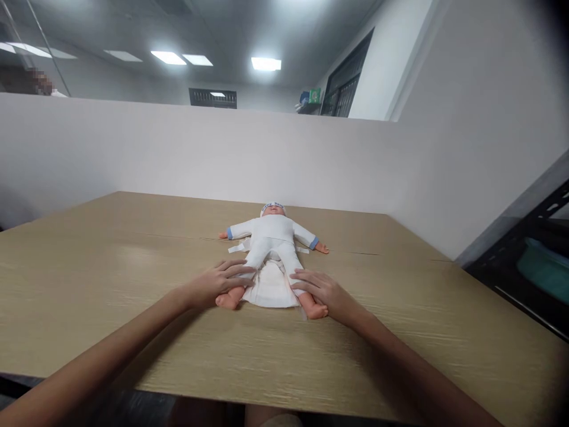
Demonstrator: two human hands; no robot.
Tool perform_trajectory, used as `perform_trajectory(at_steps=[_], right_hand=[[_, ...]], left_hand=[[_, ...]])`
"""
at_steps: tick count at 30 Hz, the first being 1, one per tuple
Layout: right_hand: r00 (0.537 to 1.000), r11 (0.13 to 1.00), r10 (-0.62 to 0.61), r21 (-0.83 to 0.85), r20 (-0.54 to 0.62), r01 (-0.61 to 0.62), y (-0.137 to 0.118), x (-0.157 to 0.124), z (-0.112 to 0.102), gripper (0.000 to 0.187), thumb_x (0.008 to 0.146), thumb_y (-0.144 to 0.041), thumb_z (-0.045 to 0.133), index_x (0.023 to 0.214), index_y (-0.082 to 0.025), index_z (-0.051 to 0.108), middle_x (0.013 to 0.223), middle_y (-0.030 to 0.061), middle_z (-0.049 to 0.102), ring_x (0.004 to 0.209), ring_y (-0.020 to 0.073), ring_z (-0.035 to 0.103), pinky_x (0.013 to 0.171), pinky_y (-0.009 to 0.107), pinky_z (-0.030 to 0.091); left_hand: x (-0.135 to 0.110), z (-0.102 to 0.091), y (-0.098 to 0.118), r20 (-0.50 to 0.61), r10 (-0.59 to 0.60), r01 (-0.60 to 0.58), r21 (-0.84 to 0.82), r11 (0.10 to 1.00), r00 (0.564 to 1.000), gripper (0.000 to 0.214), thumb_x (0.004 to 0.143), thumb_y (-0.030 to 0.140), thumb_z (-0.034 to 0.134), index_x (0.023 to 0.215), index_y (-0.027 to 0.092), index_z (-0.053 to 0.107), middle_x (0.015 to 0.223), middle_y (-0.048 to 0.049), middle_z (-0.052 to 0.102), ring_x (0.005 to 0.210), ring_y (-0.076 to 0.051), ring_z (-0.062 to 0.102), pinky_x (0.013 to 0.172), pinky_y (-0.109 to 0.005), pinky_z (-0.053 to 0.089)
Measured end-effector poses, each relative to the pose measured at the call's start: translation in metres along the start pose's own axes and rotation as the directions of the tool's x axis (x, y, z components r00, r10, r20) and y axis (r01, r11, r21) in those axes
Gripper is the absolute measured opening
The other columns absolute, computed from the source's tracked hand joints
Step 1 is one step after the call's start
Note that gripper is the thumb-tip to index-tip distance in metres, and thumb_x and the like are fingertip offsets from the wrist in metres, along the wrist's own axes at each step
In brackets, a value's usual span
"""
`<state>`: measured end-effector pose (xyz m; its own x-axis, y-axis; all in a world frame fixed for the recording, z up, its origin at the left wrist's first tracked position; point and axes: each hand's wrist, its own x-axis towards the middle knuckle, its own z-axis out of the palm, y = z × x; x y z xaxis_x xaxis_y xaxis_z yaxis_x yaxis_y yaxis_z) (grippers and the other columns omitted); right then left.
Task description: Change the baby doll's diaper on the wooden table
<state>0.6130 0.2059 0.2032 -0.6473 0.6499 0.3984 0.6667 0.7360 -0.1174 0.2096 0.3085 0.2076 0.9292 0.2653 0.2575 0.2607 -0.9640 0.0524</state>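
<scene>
A baby doll [272, 228] in a white outfit with blue cuffs and a white printed hat lies on its back, head away from me, arms spread. Beneath its hips and between its legs an unfolded white diaper [272, 287] is spread out, its tabs showing at both sides of the waist. My left hand [222, 281] rests on the doll's lower leg at the left, fingers stretched out. On the other lower leg lies my right hand [324, 290], its fingers also extended. Both bare doll feet stick out below my hands.
The doll lies on a wide wooden table [133, 249] with a white partition [191, 148] behind it. At the far right stands a dark rack [524, 255] holding a teal item [544, 270]. Another person [42, 83] is partly visible beyond the partition.
</scene>
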Motion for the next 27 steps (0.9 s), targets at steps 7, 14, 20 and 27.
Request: perform_trajectory(at_steps=[7,14,20,27], right_hand=[[0.972,0.930,0.193,0.290,0.137,-0.225,-0.003,0.006,-0.025,0.049,0.106,-0.013,0.046,0.142,-0.034,0.073,0.161,0.0009,0.063,0.152,0.0221,0.057,0.129,0.048,0.045],[0.943,0.922,0.314,0.204,0.108,-0.330,-0.038,0.018,-0.028,0.039,0.108,-0.042,0.061,0.143,-0.029,0.071,0.155,0.0073,0.068,0.148,0.0276,0.060,0.125,0.050,0.048],[0.949,0.938,0.315,-0.159,0.012,-0.309,-0.068,0.022,0.004,0.039,0.104,-0.028,0.063,0.142,-0.018,0.068,0.152,0.0190,0.065,0.147,0.0375,0.056,0.120,0.058,0.050],[0.884,0.881,0.458,-0.086,-0.094,-0.465,-0.049,0.045,-0.005,0.026,0.105,-0.019,0.045,0.109,-0.022,0.071,0.102,0.0096,0.076,0.095,0.0271,0.069,0.084,0.038,0.053]], left_hand=[[0.002,-0.010,0.003,0.064,0.007,-0.007,0.000,1.000,0.998,0.084,0.080,0.001,0.067,0.157,0.031,0.056,0.175,-0.0046,0.044,0.161,-0.040,0.036,0.129,-0.061,0.037],[0.012,-0.025,0.023,0.056,-0.140,0.149,-0.211,0.966,0.989,0.045,0.107,0.016,0.048,0.143,0.034,0.067,0.162,-0.0023,0.058,0.149,-0.031,0.046,0.120,-0.049,0.046],[0.030,-0.010,0.052,0.007,-0.286,0.286,-0.046,0.957,0.958,0.049,0.095,0.059,0.073,0.125,0.022,0.068,0.144,-0.0150,0.061,0.128,-0.040,0.053,0.109,-0.058,0.048],[0.052,-0.011,0.036,-0.092,-0.336,0.329,-0.084,0.941,0.937,0.023,0.109,0.031,0.046,0.109,0.022,0.067,0.119,-0.0121,0.066,0.111,-0.032,0.055,0.102,-0.049,0.050]])
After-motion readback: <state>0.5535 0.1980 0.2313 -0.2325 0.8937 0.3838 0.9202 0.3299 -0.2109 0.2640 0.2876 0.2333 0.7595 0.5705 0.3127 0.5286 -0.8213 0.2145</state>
